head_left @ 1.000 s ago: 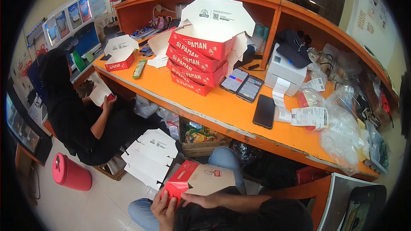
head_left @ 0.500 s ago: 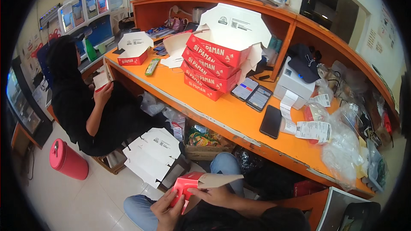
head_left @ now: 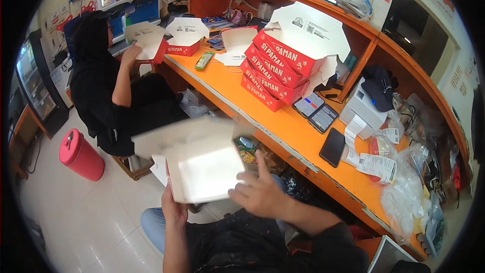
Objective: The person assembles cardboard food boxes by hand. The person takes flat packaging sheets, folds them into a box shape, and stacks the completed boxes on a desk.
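An open cardboard food box (head_left: 207, 172) is held up over my lap, its white inside facing me. Its lid (head_left: 189, 134) stands raised on the far side, blurred by motion. My left hand (head_left: 174, 206) grips the box's left wall, with some fingers hidden behind it. At the right near corner is my right hand (head_left: 260, 187), its index finger stretched up and the other fingers partly bent beside the edge; whether they touch it I cannot tell. Behind the held box, most of the flat white cardboard is hidden.
Red boxes (head_left: 273, 81) are stacked on the orange counter (head_left: 283, 134), near phones (head_left: 332, 146), a label printer (head_left: 364, 108) and plastic bags (head_left: 404, 187). At left, a co-worker (head_left: 108, 86) in black handles another box (head_left: 151, 45). A pink bin (head_left: 81, 154) stands on the floor.
The partly folded red box has been lifted and turned, and now shows its opened inside. My right hand has shifted to its right corner. The co-worker's box has moved toward the counter.
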A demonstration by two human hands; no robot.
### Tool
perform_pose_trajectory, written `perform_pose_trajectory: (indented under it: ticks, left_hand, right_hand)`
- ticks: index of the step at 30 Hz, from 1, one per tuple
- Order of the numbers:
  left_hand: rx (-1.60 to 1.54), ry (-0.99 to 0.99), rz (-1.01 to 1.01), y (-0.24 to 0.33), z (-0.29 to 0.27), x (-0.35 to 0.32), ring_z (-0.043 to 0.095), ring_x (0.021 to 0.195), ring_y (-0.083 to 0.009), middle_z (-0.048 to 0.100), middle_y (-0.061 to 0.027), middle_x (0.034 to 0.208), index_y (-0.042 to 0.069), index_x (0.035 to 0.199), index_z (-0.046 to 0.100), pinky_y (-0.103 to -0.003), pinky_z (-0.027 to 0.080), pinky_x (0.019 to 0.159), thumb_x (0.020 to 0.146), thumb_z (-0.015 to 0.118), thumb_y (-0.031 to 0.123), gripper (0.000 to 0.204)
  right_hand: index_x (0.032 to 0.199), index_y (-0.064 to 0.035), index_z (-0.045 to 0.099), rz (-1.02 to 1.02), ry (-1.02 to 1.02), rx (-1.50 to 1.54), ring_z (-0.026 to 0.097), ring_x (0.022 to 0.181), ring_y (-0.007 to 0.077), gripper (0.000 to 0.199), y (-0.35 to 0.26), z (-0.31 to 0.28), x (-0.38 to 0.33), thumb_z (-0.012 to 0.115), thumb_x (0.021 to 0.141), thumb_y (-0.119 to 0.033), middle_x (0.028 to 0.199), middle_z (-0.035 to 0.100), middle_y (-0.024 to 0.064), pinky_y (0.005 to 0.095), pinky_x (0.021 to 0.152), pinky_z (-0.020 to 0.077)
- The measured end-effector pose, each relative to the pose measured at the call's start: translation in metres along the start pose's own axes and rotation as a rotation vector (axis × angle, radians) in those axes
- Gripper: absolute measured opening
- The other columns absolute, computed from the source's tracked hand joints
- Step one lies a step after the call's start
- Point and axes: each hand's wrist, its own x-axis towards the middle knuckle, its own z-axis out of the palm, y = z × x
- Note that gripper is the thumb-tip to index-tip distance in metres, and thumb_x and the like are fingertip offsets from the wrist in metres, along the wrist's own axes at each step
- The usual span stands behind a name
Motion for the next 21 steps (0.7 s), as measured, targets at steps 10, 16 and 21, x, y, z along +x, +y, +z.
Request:
perform_pose_trajectory:
  ticks: [10, 16, 21]
  left_hand:
    - [1.637, -0.235, 0.164, -0.139, -0.147, 0.051, 0.059, 0.111, -0.038, 0.058, -0.0229, 0.132, -0.001, 0.127, 0.06, -0.046, 0.05, 0.095, 0.079, 0.078, 0.033, 0.062]
    - [1.811, -0.124, 0.257, -0.178, -0.16, 0.1, 0.03, 0.14, -0.0445, 0.034, -0.0297, 0.151, 0.0, 0.133, 0.056, -0.048, 0.03, 0.116, 0.076, 0.081, 0.034, 0.072]
    - [2.045, -0.259, 0.073, -0.158, -0.144, 0.124, 0.03, 0.141, -0.0454, 0.023, -0.0292, 0.157, 0.011, 0.14, 0.053, -0.049, 0.029, 0.117, 0.08, 0.076, 0.047, 0.074]
  right_hand:
    - [0.101, -0.0064, 0.068, 0.413, 0.628, -0.485, 0.064, 0.092, 0.0368, 0.016, 0.203, -0.127, 0.12, 0.058, 0.089, -0.009, 0.091, 0.067, 0.016, 0.0644, 0.105, 0.032]
    - [0.108, -0.0017, 0.065, 0.749, -0.03, -0.58, 0.064, 0.098, 0.0382, 0.027, 0.245, -0.101, 0.1, 0.061, 0.089, -0.021, 0.091, 0.069, 0.0217, 0.0717, 0.107, 0.0224]
    - [0.12, -0.0003, 0.062, 0.479, 0.531, -0.48, 0.06, 0.105, 0.0369, 0.039, 0.215, -0.112, 0.073, 0.065, 0.089, -0.023, 0.11, 0.065, 0.0213, 0.0615, 0.107, 0.028]
